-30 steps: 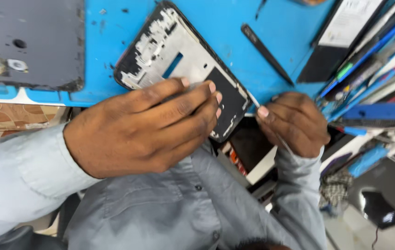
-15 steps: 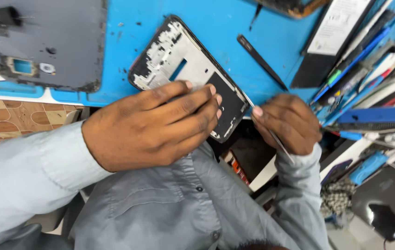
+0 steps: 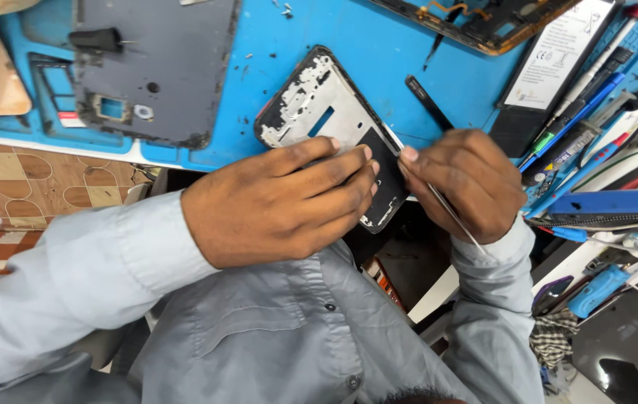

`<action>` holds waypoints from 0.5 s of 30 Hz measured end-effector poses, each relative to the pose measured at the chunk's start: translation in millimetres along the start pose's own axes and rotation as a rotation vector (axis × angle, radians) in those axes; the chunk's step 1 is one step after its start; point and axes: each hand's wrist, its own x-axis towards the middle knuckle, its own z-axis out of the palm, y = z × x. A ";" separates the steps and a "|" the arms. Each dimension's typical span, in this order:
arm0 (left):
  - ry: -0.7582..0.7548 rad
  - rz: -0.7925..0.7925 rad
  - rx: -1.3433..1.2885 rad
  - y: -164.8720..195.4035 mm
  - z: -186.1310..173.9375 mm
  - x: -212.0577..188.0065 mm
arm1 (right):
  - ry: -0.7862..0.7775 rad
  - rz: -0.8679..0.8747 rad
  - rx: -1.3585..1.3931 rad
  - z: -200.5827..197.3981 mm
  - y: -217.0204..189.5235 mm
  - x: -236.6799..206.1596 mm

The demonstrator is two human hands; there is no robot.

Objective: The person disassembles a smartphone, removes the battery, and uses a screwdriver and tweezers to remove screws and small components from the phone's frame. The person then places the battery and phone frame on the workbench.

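Observation:
A phone's middle frame (image 3: 317, 112), silver inside with a black rim, lies tilted on a blue work mat (image 3: 379, 52). My left hand (image 3: 281, 202) lies flat over its near end and presses it down with spread fingers. My right hand (image 3: 465, 183) is closed on a thin metal pry tool (image 3: 450, 213). The tool's tip rests at the frame's right edge, beside my left fingertips. The near corner of the frame juts past the mat's edge, over my lap.
A grey phone back cover (image 3: 154, 67) lies on the mat at the left, and a black spudger (image 3: 427, 101) lies just right of the frame. Another phone chassis (image 3: 483, 22) and a battery (image 3: 551, 60) sit at the top right, next to several screwdrivers (image 3: 588, 97).
My right hand has risen from below the mat's edge to the frame's right side, bringing the thin tool against it. My left hand stays on the frame. The view has shifted.

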 end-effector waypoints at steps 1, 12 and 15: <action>0.004 0.002 -0.009 -0.5 -0.3 -0.5 | -0.013 -0.013 0.000 0.4 -0.7 9.2; 0.048 -0.002 -0.027 -2.7 -1.2 -8.0 | -0.029 0.050 -0.024 -1.5 -15.6 18.4; 0.045 -0.007 -0.045 -1.6 -0.6 -8.5 | -0.007 0.056 -0.009 1.2 -16.3 12.5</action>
